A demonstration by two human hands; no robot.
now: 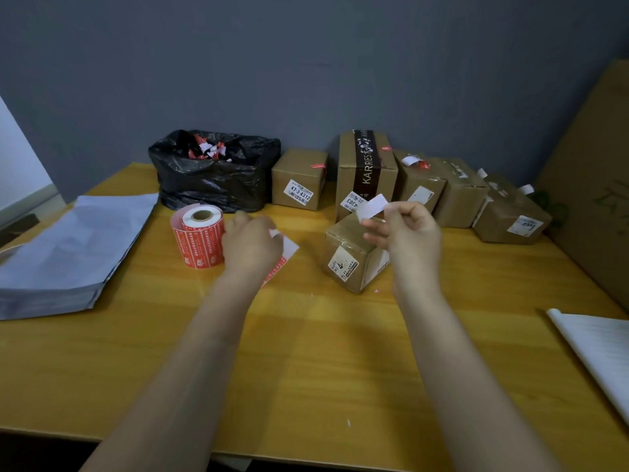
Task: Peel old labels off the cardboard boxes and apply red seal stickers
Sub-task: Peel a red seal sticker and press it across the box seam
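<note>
A small cardboard box point(354, 264) stands on the wooden table point(306, 352), with a white label on its near face. Above it my right hand point(408, 233) pinches a white strip of paper point(372, 206) between thumb and fingers. My left hand point(250, 243) rests curled on the loose end of the red sticker strip point(275, 270), which runs from the red seal sticker roll point(199, 238) standing just to its left. Whether the left fingers pinch the strip is hidden by the hand.
A black rubbish bag point(218, 178) with red and white scraps sits at the back. Several cardboard boxes point(367, 172) line the wall, some with labels. A stack of grey mailer bags point(68, 253) lies left. White paper point(602, 352) lies right, a large cardboard sheet point(592, 185) behind it.
</note>
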